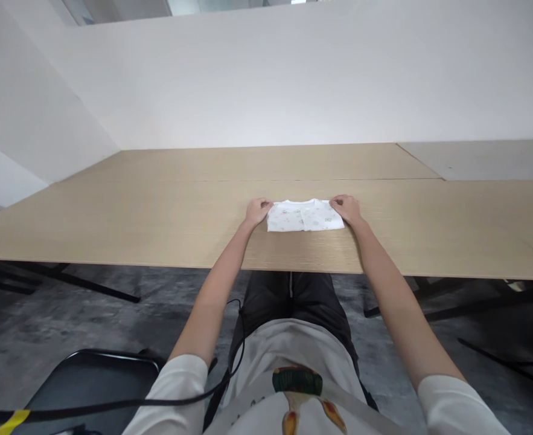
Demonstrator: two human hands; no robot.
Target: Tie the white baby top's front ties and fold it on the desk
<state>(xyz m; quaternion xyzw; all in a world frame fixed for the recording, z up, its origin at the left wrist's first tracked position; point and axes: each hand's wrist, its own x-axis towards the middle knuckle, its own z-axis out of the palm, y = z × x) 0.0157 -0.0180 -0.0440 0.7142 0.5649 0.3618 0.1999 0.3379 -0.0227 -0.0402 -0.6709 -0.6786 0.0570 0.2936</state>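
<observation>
A small white printed shirt (305, 216), folded into a flat strip with its neckline at the far edge, lies on the light wood table (157, 223). At its upper left corner, my left hand (258, 211) pinches the cloth between thumb and fingers. My right hand (346, 208) grips the opposite upper corner in the same way. Both wrists rest low, close to the table surface. The fingertips partly cover the two corners of the shirt.
A white wall (270, 78) rises behind the table. A grey panel (488, 160) is set at the back right. Below left stands a black chair (94, 380), with a black cable (171, 402) crossing over it towards my body.
</observation>
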